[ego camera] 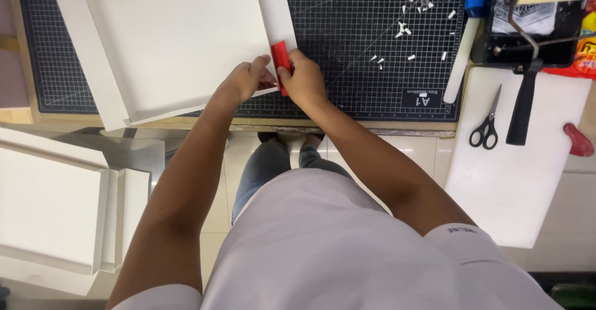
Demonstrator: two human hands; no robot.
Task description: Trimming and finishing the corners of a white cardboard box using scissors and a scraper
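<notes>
Fingers (287, 69) of my right hand (304, 83) clamp the red scraper (280, 58) against the white board (174, 43); left hand (242, 80) steadies beside. Next: firm, even pressing along the edge.

A wooden surface (18, 68) runs across the top of the view, its pale edge worn and scuffed along the front. Most of it is covered by a black cutting mat (354, 68) printed with a fine white grid. Below the front edge lies a floor (428, 152) of glossy cream tiles, which reflects soft, even indoor light. To the right a white board (515, 186) juts out over the floor beyond the surface's edge. At lower left a stack of white panels (49, 204) sits low, near the floor. A strip of darker flooring shows in the far bottom right corner.
</notes>
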